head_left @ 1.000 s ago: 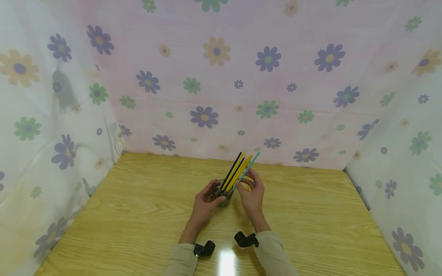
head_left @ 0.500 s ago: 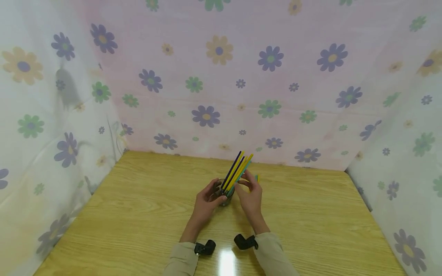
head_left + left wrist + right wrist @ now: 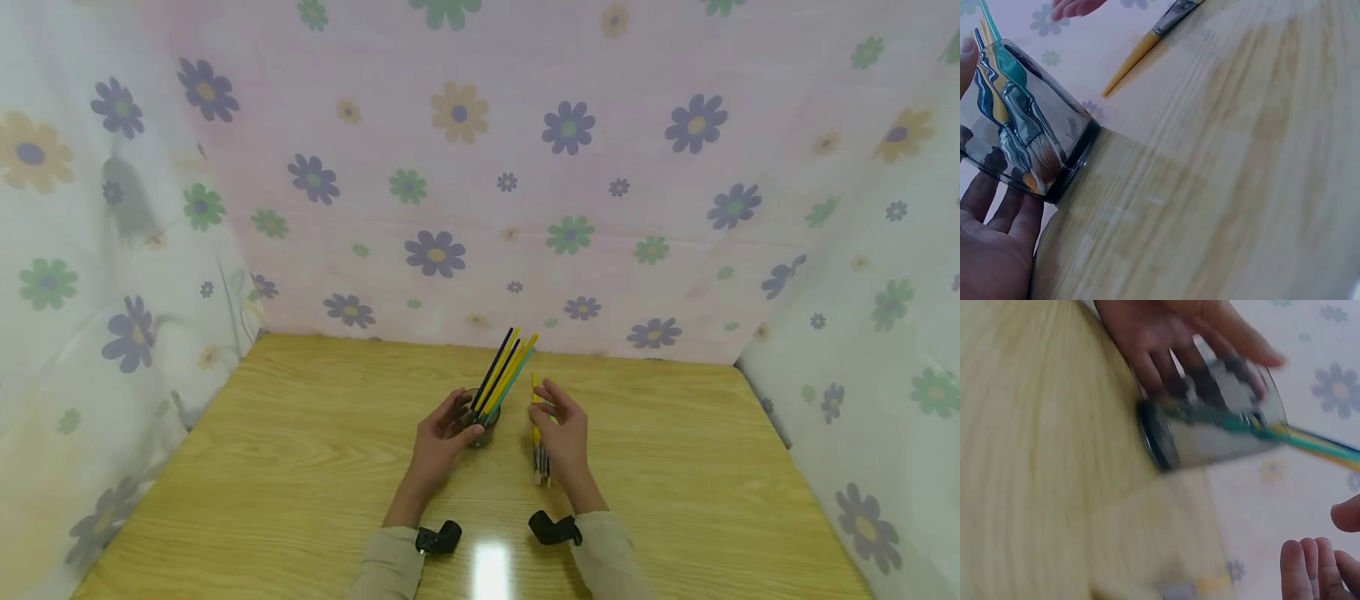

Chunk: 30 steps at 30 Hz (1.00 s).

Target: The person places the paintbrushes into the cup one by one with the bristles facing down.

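Note:
My left hand (image 3: 435,446) grips a clear glass tumbler (image 3: 1063,115) round its side, thumb near the rim. Several paintbrushes (image 3: 504,375) with yellow, dark blue and teal handles lean to the right in it, bristles down, as the left wrist view shows. To the right of the tumbler, my right hand (image 3: 566,433) has let its fingers (image 3: 1293,559) stay apart from the thumb, with nothing between them. Beneath and beside that hand lie more paintbrushes (image 3: 538,467) on the table, bristle ends toward me; the hand partly covers them.
The wood-grain table (image 3: 300,483) runs out to both sides of the hands. Flower-printed curtains (image 3: 480,192) stand along its back and sides. A black wrist camera (image 3: 553,528) sits on each forearm.
The teal paintbrush has gone down into the tumbler among the others, and my right hand has released it and drawn away to the right. My left hand keeps its hold on the tumbler.

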Each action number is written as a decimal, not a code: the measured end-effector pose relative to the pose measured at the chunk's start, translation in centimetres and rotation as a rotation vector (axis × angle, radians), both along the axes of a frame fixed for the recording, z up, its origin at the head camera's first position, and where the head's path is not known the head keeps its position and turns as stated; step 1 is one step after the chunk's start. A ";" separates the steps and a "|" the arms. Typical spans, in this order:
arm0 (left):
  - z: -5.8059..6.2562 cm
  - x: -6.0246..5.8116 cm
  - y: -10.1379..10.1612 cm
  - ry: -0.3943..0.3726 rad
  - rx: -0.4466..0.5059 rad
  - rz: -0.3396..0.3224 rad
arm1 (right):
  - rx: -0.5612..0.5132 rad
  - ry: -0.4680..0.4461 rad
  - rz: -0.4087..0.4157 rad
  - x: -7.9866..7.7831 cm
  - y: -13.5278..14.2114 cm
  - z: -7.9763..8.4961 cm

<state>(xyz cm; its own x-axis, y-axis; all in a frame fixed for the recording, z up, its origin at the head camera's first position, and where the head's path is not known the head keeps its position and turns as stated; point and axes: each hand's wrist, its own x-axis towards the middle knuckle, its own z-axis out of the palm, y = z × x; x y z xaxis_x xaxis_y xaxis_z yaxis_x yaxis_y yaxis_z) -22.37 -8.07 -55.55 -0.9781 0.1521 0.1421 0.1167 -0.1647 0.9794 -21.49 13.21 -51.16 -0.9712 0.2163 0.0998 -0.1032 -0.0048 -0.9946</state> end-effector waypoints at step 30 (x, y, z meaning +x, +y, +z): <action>-0.1 0.2 0.1 -0.006 -0.004 0.005 | 0.402 -0.314 0.044 -1.2 5.2 -1.4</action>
